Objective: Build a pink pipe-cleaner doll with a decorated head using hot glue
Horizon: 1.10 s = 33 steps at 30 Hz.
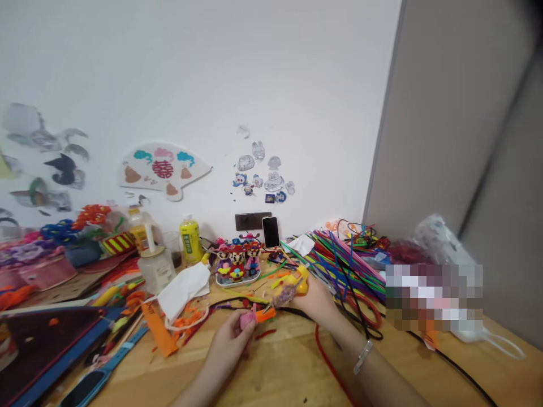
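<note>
My left hand pinches a small pink fuzzy piece low over the front middle of the table. An orange strip juts out to the right of the pink piece; whether the two are joined I cannot tell. In my right hand is a yellow glue gun, its narrow nozzle pointing down and left, close to the orange strip. My fingers partly hide its handle. Behind both hands, several colourful figurines stand in a white tray.
Bundled pipe cleaners spread over the right back, near a plastic bag. A dark cable and a red cord cross the table. Left are a yellow bottle, a glass jar, white tissue and a blue smartwatch. A phone leans behind.
</note>
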Motion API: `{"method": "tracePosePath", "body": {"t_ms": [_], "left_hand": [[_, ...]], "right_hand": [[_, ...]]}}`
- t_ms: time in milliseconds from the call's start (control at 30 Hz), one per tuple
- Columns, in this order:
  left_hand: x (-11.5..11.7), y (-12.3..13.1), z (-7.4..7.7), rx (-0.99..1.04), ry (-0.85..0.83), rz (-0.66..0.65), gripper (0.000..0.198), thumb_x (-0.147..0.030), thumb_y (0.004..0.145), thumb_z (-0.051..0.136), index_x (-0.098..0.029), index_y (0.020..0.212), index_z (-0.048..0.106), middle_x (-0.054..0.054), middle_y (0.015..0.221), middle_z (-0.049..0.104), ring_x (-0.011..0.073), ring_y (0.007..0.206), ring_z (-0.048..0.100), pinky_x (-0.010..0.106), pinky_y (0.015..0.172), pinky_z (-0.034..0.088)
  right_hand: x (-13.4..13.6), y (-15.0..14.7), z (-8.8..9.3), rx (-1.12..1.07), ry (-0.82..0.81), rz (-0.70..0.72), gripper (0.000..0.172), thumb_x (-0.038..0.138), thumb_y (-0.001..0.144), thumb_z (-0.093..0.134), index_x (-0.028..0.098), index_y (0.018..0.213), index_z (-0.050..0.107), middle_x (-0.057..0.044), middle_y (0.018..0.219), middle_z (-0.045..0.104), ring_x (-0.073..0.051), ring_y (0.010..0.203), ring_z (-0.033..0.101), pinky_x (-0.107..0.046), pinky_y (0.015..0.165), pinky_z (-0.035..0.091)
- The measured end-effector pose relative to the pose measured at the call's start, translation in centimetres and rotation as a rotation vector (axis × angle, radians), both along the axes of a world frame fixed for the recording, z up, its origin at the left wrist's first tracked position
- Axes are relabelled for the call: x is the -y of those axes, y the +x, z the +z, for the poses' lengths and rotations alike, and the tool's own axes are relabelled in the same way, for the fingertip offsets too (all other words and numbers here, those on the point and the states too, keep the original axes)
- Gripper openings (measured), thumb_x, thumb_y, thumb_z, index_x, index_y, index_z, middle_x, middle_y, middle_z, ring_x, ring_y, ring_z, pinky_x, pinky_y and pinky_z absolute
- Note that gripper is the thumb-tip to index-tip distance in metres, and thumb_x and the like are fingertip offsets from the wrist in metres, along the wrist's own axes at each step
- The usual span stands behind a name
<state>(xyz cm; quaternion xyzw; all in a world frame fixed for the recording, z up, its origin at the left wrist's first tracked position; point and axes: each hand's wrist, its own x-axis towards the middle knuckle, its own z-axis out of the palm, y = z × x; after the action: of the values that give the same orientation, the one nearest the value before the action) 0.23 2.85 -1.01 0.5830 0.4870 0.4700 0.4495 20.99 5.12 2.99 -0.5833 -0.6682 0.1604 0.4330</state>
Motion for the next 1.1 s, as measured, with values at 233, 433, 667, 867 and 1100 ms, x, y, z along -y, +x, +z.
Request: {"method": "tracePosePath", "body": {"t_ms": [233,433,667,867,1100], "left_hand": [[0.7,0.0,0.6,0.0,0.012,-0.005,0.038,-0.048,0.065,0.059,-0.018,0.088,0.059,-0.006,0.048,0.051,0.014,0.043,0.047,0.023,0.042,0.036],[1.0,0.0,0.9,-0.005,0.025,-0.007,0.037,-0.046,0.066,0.059,-0.018,0.09,0.06,-0.002,0.058,0.058,0.0168,0.052,0.051,0.024,0.047,0.038],[1.0,0.1,0.6,-0.013,0.064,-0.026,0.034,-0.045,0.065,0.061,-0.018,0.085,0.064,0.002,0.066,0.064,0.0216,0.064,0.057,0.027,0.055,0.043],[0.6,0.0,-0.4,-0.021,0.099,-0.079,0.03,-0.04,0.071,0.059,-0.017,0.088,0.063,0.003,0.078,0.066,0.0234,0.078,0.058,0.03,0.073,0.044],[0.3,-0.1,-1.0,0.007,0.068,-0.067,0.027,-0.041,0.07,0.06,-0.016,0.081,0.062,0.002,0.071,0.065,0.0199,0.066,0.056,0.026,0.06,0.044]], "right_hand": [[0.6,-1.2,0.3,0.093,-0.034,-0.097,0.029,0.03,0.062,0.062,0.022,0.089,0.061,-0.004,0.087,0.068,-0.023,0.082,0.062,-0.028,0.067,0.044],[-0.3,-0.9,-1.1,-0.021,-0.067,-0.122,0.029,0.029,0.06,0.062,0.022,0.088,0.062,-0.005,0.083,0.068,-0.025,0.078,0.061,-0.032,0.067,0.044],[-0.3,-2.4,-1.6,-0.495,-0.15,0.1,0.032,0.032,0.058,0.063,0.016,0.086,0.058,-0.006,0.086,0.068,-0.025,0.08,0.063,-0.036,0.07,0.049],[1.2,-3.7,-1.4,-0.758,-0.262,0.42,0.044,0.034,0.049,0.076,0.017,0.086,0.058,-0.004,0.083,0.068,-0.024,0.084,0.063,-0.039,0.082,0.045],[0.8,-3.9,-2.7,-0.745,-0.276,0.474,0.047,0.035,0.045,0.079,0.016,0.082,0.055,-0.002,0.071,0.066,-0.023,0.072,0.064,-0.038,0.072,0.049]]}}
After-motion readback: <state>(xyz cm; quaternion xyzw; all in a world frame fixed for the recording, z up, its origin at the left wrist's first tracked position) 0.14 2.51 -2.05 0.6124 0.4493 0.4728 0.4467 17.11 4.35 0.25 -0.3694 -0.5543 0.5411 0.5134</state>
